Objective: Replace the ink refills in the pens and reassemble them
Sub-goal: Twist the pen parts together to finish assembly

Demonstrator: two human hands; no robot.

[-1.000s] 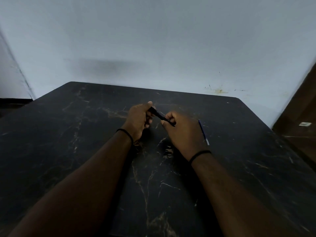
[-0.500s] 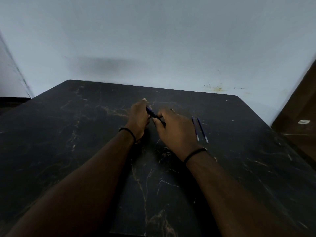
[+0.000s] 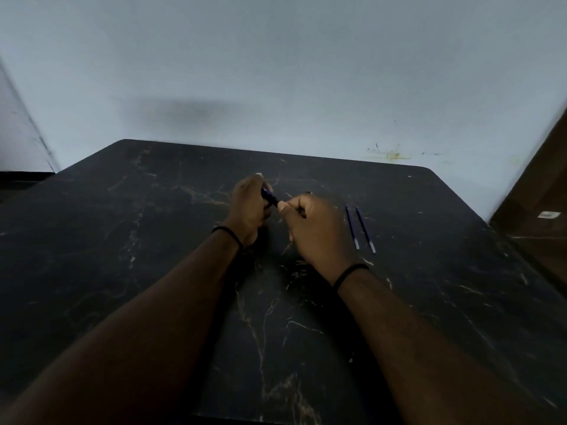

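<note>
A dark pen [image 3: 271, 196] is held between both hands above the black marble-patterned table [image 3: 153, 271]. My left hand [image 3: 250, 207] grips its far end with curled fingers. My right hand [image 3: 316, 231] pinches the near end between thumb and fingers, and most of the pen is hidden inside the two fists. Two thin blue ink refills [image 3: 352, 227] [image 3: 365, 230] lie side by side on the table, just right of my right hand.
A pale wall rises behind the table's far edge. A brown wooden panel [image 3: 540, 216] stands at the right, close to the table's corner. Both wrists wear thin black bands.
Both hands have shifted a little to the left with the pen, uncovering a second refill on the table beside the first one.
</note>
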